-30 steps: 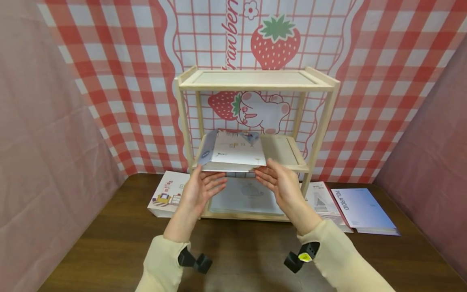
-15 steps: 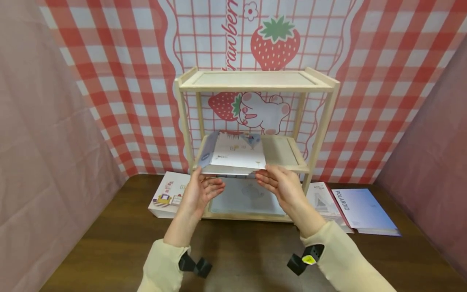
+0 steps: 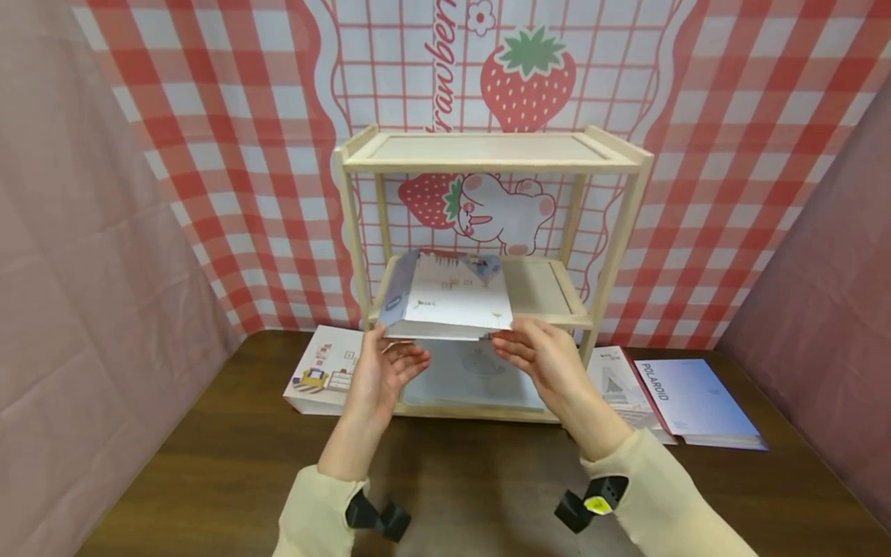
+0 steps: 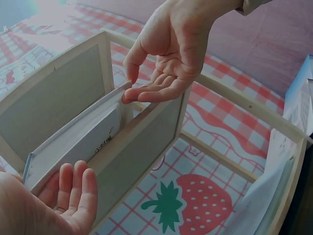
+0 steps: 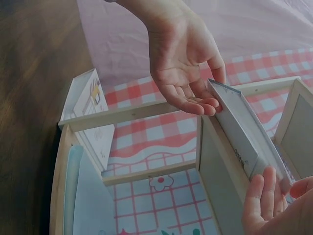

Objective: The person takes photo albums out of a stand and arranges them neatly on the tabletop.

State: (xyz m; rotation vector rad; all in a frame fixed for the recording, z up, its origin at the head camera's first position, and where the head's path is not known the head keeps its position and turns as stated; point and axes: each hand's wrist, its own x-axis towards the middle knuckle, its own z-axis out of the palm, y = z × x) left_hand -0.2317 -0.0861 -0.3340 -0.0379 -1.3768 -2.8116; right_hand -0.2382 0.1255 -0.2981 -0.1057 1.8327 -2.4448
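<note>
A thick white photo album (image 3: 459,298) with a blue-grey spine lies on the middle board of a small wooden shelf (image 3: 546,286). Its page edge juts out past the board's front. My left hand (image 3: 379,379) holds the near left corner, thumb at the side and fingers beneath. At the near right corner, my right hand (image 3: 546,360) grips it, thumb near the top edge and fingers below. The right wrist view shows the left fingers (image 5: 195,105) curled against the album's end. In the left wrist view the right thumb and fingers (image 4: 156,90) pinch the opposite corner.
A pale flat item (image 3: 473,375) lies on the bottom board. A white album (image 3: 323,371) stands left of the shelf; at right are a grey-white album (image 3: 619,387) and a blue POLAROID album (image 3: 699,398). Wooden posts (image 3: 622,232) flank the middle board.
Both hands have drawn the photo album a little toward me, so its near edge hangs farther over the board's front. The other albums have stayed put.
</note>
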